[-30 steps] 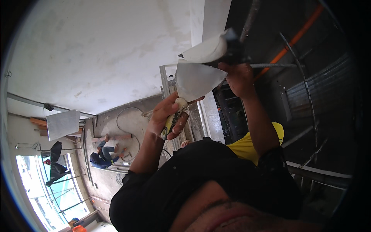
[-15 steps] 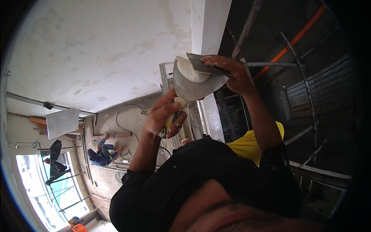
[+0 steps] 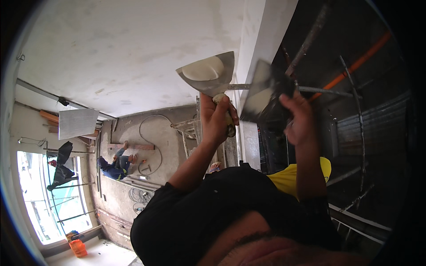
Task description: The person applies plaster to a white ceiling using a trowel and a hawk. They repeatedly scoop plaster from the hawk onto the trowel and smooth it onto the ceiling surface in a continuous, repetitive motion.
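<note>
My left hand [image 3: 216,119] is wrapped round the handle of a wide putty knife [image 3: 214,86], whose flared metal blade points up toward the wall. A smooth mound of white putty [image 3: 203,69] lies on that blade. To the right, my right hand [image 3: 298,116] grips a flat, rectangular metal putty blade [image 3: 262,75], smeared by motion. Pale putty shows on its lower face. The two tools are apart, with a narrow gap between them.
A pale plastered wall [image 3: 133,53] rises ahead, ending at a white column [image 3: 266,44]. Scaffold poles and an orange pipe [image 3: 361,64] cross the dark area at right. Far below left, a person [image 3: 116,167] sits on the floor near a cable and boards. A window [image 3: 53,199] stands at lower left.
The two tools have separated. My left hand moved up and right, its putty-loaded blade now tilting left. My right hand swung down and right with its blade, and the view shifted slightly.
</note>
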Available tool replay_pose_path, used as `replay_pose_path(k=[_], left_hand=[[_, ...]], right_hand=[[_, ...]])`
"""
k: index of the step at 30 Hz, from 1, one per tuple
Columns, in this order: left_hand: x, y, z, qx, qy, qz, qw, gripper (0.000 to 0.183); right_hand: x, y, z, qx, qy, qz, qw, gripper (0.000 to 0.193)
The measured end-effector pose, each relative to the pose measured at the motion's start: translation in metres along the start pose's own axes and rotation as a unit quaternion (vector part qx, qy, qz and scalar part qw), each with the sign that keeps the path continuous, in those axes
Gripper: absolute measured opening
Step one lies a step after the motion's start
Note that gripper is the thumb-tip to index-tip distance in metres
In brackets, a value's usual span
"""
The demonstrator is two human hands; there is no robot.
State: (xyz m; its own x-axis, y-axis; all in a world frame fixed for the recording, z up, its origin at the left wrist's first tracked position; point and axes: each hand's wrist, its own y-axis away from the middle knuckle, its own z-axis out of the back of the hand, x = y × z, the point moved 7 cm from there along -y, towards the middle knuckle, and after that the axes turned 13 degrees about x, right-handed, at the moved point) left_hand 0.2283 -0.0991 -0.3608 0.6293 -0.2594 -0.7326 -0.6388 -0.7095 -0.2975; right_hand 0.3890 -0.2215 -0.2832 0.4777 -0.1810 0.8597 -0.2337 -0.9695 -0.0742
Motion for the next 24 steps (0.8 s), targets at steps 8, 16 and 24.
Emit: replay_pose_path(k=[8,16,24], left_hand=[[0.045,0.012,0.026,0.021,-0.670,-0.131,0.730,0.085],[0.006,0.009,0.024,0.109,-0.629,-0.143,0.756,0.090],[-0.084,-0.011,-0.024,0.068,-0.706,-0.252,0.658,0.076]], right_hand=[[-0.035,-0.021,-0.064,0.066,-0.053,-0.015,0.996,0.028],[-0.018,-0.024,-0.065,0.057,-0.053,-0.016,0.997,0.030],[0.010,-0.027,-0.060,0.044,-0.046,-0.057,0.996,0.027]])
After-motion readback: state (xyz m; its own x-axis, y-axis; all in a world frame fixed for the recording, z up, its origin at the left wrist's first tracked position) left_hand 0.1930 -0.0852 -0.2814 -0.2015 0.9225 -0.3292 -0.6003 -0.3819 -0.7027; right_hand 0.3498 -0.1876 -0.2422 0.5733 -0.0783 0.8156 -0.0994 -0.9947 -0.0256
